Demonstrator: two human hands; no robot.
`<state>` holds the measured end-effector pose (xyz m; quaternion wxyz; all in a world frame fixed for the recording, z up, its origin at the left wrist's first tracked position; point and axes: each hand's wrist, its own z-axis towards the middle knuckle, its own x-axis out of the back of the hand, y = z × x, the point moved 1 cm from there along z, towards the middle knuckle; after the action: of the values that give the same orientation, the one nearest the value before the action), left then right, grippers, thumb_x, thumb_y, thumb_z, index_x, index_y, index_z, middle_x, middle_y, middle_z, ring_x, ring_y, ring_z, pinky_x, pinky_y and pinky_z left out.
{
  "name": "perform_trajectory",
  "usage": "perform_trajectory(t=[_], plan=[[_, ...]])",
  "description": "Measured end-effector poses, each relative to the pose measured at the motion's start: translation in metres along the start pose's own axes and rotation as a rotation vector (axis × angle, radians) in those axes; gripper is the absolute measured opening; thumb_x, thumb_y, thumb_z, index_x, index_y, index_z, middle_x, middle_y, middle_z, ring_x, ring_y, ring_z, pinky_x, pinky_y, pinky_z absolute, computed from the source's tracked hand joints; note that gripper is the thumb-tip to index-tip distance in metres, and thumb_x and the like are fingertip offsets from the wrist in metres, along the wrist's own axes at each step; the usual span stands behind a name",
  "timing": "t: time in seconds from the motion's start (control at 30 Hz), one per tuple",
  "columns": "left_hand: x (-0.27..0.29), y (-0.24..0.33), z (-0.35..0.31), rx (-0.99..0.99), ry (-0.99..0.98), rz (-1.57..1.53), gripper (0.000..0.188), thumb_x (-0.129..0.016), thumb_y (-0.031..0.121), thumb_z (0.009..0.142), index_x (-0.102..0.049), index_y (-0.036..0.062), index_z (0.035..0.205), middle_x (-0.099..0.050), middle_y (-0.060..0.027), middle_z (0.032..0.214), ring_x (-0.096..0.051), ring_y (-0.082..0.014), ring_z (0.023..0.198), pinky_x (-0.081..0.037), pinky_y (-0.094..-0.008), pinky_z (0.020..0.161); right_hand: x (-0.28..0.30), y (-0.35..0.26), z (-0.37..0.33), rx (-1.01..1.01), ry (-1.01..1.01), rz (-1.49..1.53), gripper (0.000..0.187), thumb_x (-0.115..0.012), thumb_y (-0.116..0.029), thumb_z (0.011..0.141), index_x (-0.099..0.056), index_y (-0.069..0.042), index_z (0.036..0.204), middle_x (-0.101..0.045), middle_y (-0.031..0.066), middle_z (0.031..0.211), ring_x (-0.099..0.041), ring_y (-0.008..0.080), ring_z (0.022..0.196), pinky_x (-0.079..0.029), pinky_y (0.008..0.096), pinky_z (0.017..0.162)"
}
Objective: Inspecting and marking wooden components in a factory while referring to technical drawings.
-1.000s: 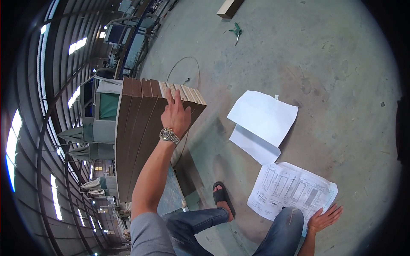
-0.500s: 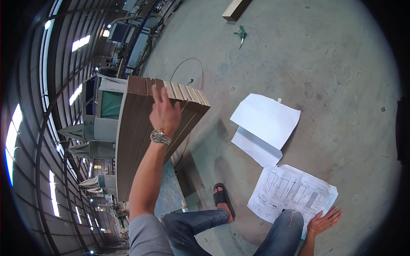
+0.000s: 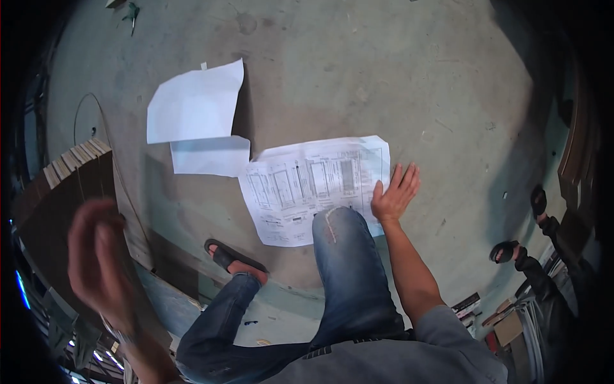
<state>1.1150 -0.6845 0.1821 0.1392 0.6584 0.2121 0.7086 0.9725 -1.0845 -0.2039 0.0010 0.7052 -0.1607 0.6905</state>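
A printed technical drawing sheet [image 3: 300, 185] lies on the concrete floor under my knee. My right hand [image 3: 396, 195] rests flat at its right edge, fingers stretched out and holding nothing. At the left, my left hand [image 3: 99, 256] is raised in front of a stack of brown boards [image 3: 51, 217], blurred by motion. Its fingers look loosely curved and apart from the thumb, with nothing seen in them. Whether it touches the boards I cannot tell. Up and left of the drawing is a folded white sheet [image 3: 198, 105], blank on the side that shows.
A green-handled tool [image 3: 132, 14] lies on the floor at the far left. A thin cable [image 3: 78, 115] loops beside the boards. At the right stands another person in black shoes [image 3: 505, 251], near stacked boards [image 3: 572, 147] and other materials at the lower right.
My view has swung right and down toward the drawing. My left hand has come off the top edge of the board stack toward me. My right hand stays flat by the sheet.
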Motion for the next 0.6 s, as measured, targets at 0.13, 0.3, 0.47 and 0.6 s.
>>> perform_trajectory(t=[0.13, 0.3, 0.47, 0.6], plan=[[0.047, 0.085, -0.047, -0.241, -0.593, -0.217, 0.020, -0.052, 0.016, 0.101, -0.061, -0.0006, 0.095, -0.066, -0.0197, 0.097, -0.065, -0.0207, 0.082, -0.051, -0.0318, 0.070, 0.003, 0.002, -0.001, 0.017, 0.051, 0.027, 0.075, -0.061, -0.033, 0.088, -0.036, -0.002, 0.150, -0.025, 0.0266, 0.160, -0.019, 0.0452, 0.149, -0.015, 0.0593, 0.120], [0.044, 0.119, -0.100, -0.379, -0.187, -0.805, 0.027, -0.049, 0.029, 0.105, -0.058, 0.0125, 0.124, -0.065, -0.0124, 0.082, -0.063, -0.0238, 0.061, -0.053, -0.0340, 0.049, -0.001, -0.002, -0.006, 0.043, 0.092, 0.022, 0.073, -0.061, -0.034, 0.088, -0.038, -0.003, 0.150, -0.025, 0.0252, 0.160, -0.019, 0.0437, 0.150, -0.015, 0.0580, 0.120], [0.057, 0.110, -0.156, -0.236, -0.201, -0.961, 0.022, -0.049, 0.033, 0.105, -0.057, 0.0135, 0.110, -0.066, -0.0163, 0.084, -0.063, -0.0271, 0.061, -0.055, -0.0402, 0.055, -0.004, -0.007, -0.010, 0.039, 0.135, 0.029, 0.069, -0.058, -0.036, 0.091, -0.040, -0.003, 0.149, -0.025, 0.0241, 0.160, -0.018, 0.0416, 0.151, -0.013, 0.0558, 0.121], [0.060, 0.106, -0.175, -0.368, -0.008, -0.982, 0.025, -0.050, 0.036, 0.104, -0.056, 0.0175, 0.120, -0.067, -0.0167, 0.086, -0.065, -0.0282, 0.065, -0.057, -0.0408, 0.059, -0.008, -0.008, -0.011, 0.038, 0.155, 0.018, 0.069, -0.057, -0.037, 0.091, -0.040, -0.004, 0.149, -0.025, 0.0237, 0.161, -0.017, 0.0407, 0.151, -0.012, 0.0554, 0.122]])
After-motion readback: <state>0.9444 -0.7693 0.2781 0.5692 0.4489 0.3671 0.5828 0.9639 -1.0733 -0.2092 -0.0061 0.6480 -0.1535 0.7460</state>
